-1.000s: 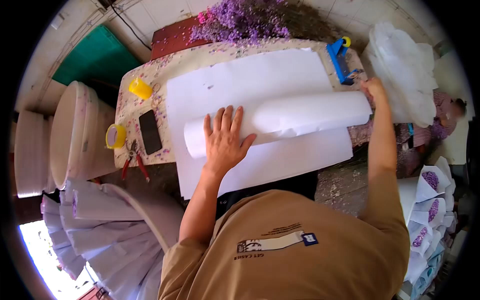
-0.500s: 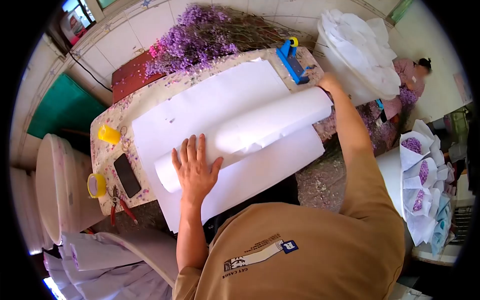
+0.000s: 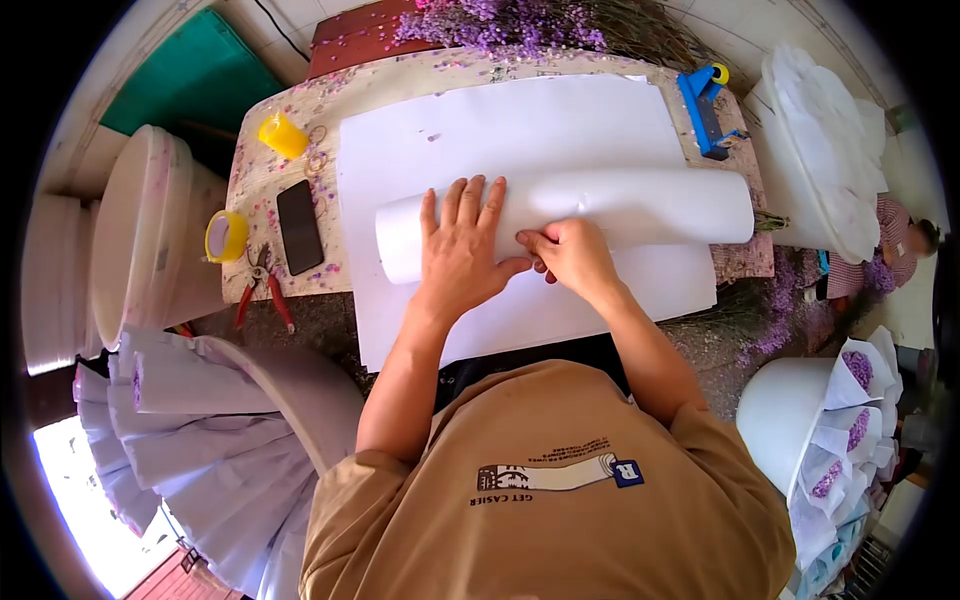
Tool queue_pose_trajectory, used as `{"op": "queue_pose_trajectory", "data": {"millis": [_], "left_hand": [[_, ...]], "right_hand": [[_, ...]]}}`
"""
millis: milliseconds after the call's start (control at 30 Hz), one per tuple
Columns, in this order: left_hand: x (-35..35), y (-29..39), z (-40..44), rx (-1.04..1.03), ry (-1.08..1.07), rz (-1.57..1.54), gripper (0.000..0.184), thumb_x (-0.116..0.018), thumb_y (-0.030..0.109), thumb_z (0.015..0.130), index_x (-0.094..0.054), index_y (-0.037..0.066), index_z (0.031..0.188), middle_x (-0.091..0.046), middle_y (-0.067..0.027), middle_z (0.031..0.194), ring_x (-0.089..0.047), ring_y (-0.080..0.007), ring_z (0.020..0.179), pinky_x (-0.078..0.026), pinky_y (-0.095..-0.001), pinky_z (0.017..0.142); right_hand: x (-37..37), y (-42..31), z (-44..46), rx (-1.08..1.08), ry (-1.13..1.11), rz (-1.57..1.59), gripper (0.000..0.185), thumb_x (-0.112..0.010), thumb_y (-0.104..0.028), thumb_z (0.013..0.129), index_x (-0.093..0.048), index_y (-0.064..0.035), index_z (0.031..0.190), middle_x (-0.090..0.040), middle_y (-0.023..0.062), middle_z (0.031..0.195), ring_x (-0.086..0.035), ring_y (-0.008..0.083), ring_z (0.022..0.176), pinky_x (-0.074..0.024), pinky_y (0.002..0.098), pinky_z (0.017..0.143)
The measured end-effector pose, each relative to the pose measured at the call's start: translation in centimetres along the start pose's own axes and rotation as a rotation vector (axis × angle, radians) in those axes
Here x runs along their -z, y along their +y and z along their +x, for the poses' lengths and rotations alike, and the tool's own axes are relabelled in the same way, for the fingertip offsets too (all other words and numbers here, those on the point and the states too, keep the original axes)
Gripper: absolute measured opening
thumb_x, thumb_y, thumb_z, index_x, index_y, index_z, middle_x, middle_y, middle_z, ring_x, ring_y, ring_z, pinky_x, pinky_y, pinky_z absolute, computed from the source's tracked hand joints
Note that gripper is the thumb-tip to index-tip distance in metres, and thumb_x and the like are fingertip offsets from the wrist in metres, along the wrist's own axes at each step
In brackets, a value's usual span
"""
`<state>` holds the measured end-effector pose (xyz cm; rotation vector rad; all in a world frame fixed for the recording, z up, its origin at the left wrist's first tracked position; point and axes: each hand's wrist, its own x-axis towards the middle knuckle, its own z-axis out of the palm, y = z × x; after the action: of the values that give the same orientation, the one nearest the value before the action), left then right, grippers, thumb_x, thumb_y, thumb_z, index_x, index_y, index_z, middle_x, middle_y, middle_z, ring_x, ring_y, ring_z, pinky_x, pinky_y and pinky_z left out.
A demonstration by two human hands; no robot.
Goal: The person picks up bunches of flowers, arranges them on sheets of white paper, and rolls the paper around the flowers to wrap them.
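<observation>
A white paper roll [image 3: 660,205] lies across flat white paper sheets [image 3: 520,120] on the speckled table [image 3: 395,80]. Stems stick out of the roll's right end. My left hand [image 3: 462,240] rests on the left part of the roll with its fingers spread. Close to its thumb, my right hand [image 3: 575,258] is closed in a pinch at the roll's near edge; what lies between its fingertips is too small to make out. At the table's back right corner stands a blue tape dispenser [image 3: 705,115].
On the left are a phone [image 3: 300,227], yellow tape rolls [image 3: 283,135], and red-handled pliers [image 3: 265,290]. Purple flowers [image 3: 500,25] lie behind the table. Wrapped bouquets [image 3: 845,430] stand at the lower right. Another person [image 3: 880,245] is at the far right.
My right hand has moved left from the roll's right end to its near edge beside my left hand, and is now pinched. My left hand stays on the roll. The camera view has turned.
</observation>
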<state>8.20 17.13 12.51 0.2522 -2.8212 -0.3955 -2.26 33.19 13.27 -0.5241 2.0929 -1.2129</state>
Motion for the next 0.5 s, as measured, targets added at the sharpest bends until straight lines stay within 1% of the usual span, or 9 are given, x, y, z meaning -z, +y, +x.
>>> {"op": "queue_pose_trajectory", "data": {"millis": [100,133,167,233,300,367,400,467,500], "left_hand": [[-0.1,-0.1,0.1,0.002,0.033,-0.010,0.096,-0.079,0.056,0.078,-0.043,0.011,0.154,-0.049,-0.0156,0.151,-0.041,-0.0360,0.142,-0.023,-0.0599,0.120],[-0.2,0.0,0.2,-0.009,0.089,-0.014,0.084,-0.075,0.054,0.084,-0.048,0.010,0.150,-0.053,-0.0150,0.146,-0.045,-0.0352,0.139,-0.025,-0.0589,0.119],[-0.4,0.0,0.2,-0.014,0.087,-0.014,0.084,-0.075,0.054,0.084,-0.048,0.010,0.150,-0.053,-0.0150,0.146,-0.045,-0.0352,0.139,-0.025,-0.0589,0.119],[-1.1,0.3,0.8,0.062,0.160,0.005,0.066,-0.069,0.049,0.091,-0.056,0.011,0.144,-0.058,-0.0120,0.141,-0.049,-0.0319,0.135,-0.027,-0.0572,0.118],[-1.1,0.6,0.8,0.084,0.168,0.004,0.060,-0.067,0.045,0.093,-0.058,0.012,0.142,-0.059,-0.0104,0.140,-0.050,-0.0301,0.134,-0.028,-0.0565,0.117],[-1.1,0.9,1.2,0.109,0.171,0.019,0.050,-0.066,0.040,0.096,-0.061,0.013,0.138,-0.061,-0.0077,0.138,-0.051,-0.0271,0.133,-0.028,-0.0548,0.117],[-1.3,0.8,1.2,0.096,0.161,0.043,0.050,-0.065,0.038,0.096,-0.061,0.013,0.138,-0.061,-0.0082,0.138,-0.051,-0.0277,0.133,-0.028,-0.0543,0.117],[-1.1,1.0,1.2,0.070,0.148,0.079,0.047,-0.061,0.036,0.099,-0.061,0.013,0.139,-0.061,-0.0088,0.138,-0.051,-0.0285,0.132,-0.028,-0.0545,0.117],[-0.9,1.1,1.3,0.066,0.133,0.074,0.044,-0.057,0.032,0.101,-0.060,0.012,0.140,-0.061,-0.0092,0.137,-0.051,-0.0291,0.133,-0.028,-0.0549,0.117]], "right_hand": [[-0.5,0.5,1.2,-0.052,0.057,-0.299,0.037,-0.074,-0.033,0.094,-0.075,0.0008,0.079,-0.065,0.0097,0.057,-0.065,0.0189,0.052,-0.0507,0.0335,0.051],[-0.2,1.3,1.2,0.070,0.098,-0.564,0.038,-0.075,-0.035,0.092,-0.075,0.0003,0.078,-0.065,0.0123,0.057,-0.065,0.0238,0.052,-0.0516,0.0363,0.053],[0.1,1.8,1.1,0.193,0.147,-0.826,0.038,-0.076,-0.036,0.089,-0.075,-0.0002,0.077,-0.065,0.0150,0.058,-0.065,0.0287,0.053,-0.0524,0.0390,0.054],[0.8,2.3,-0.1,0.268,0.126,-0.896,0.036,-0.075,-0.035,0.090,-0.074,-0.0020,0.075,-0.066,0.0143,0.060,-0.066,0.0302,0.055,-0.0521,0.0393,0.055],[2.3,2.9,-2.0,0.321,0.129,-0.976,0.035,-0.074,-0.034,0.091,-0.073,-0.0039,0.074,-0.067,0.0136,0.061,-0.066,0.0317,0.056,-0.0517,0.0396,0.057],[5.5,3.0,-3.3,0.285,-0.203,-0.796,0.031,-0.076,-0.033,0.090,-0.074,-0.0043,0.077,-0.068,0.0130,0.063,-0.068,0.0266,0.058,-0.0524,0.0389,0.057],[8.3,-0.2,-4.0,-0.071,-0.354,-0.448,0.027,-0.078,-0.030,0.090,-0.075,-0.0043,0.083,-0.070,0.0083,0.068,-0.068,0.0169,0.061,-0.0518,0.0340,0.057],[14.5,0.7,-3.3,0.044,0.013,-0.057,0.016,-0.079,-0.022,0.091,-0.076,-0.0064,0.088,-0.070,0.0006,0.074,-0.063,0.0067,0.062,-0.0475,0.0260,0.055],[18.2,1.9,-1.6,0.120,0.249,-0.003,0.013,-0.076,-0.021,0.093,-0.076,-0.0081,0.093,-0.070,-0.0019,0.078,-0.059,0.0051,0.063,-0.0439,0.0232,0.056]]}}
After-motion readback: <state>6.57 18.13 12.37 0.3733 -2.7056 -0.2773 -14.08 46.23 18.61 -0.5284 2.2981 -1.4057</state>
